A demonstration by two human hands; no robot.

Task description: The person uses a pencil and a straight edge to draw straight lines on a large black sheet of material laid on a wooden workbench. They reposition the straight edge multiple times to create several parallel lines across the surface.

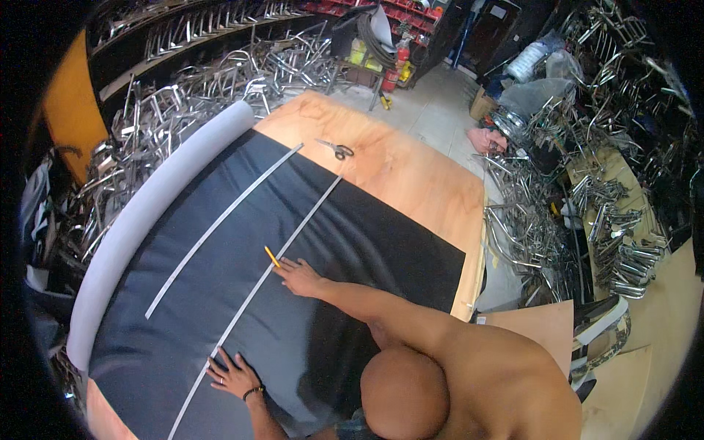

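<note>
A large sheet of black, leather-like material (pixel 264 220) lies spread over the wooden board. Two long, narrow, pale strips rest on it: one nearer the roll (pixel 220 229) and a second under my hands (pixel 246 308). My left hand (pixel 233 375), with a ring and a dark bracelet, presses flat on the near part of the second strip, fingers spread. Farther up that strip, my right hand (pixel 297 277) leans on it, with a thin yellow pencil-like stick (pixel 272 257) at its fingertips. Scissors (pixel 339 151) with dark handles lie on the bare wood beyond the sheet.
A thick roll with a whitish outer side (pixel 154 227) runs along the sheet's left edge. The wooden board (pixel 411 176) shows at the far side. Heaped shiny metal frames (pixel 227 81) crowd the left, with more metal parts (pixel 524 220) at the right. A red extinguisher (pixel 391 79) stands behind.
</note>
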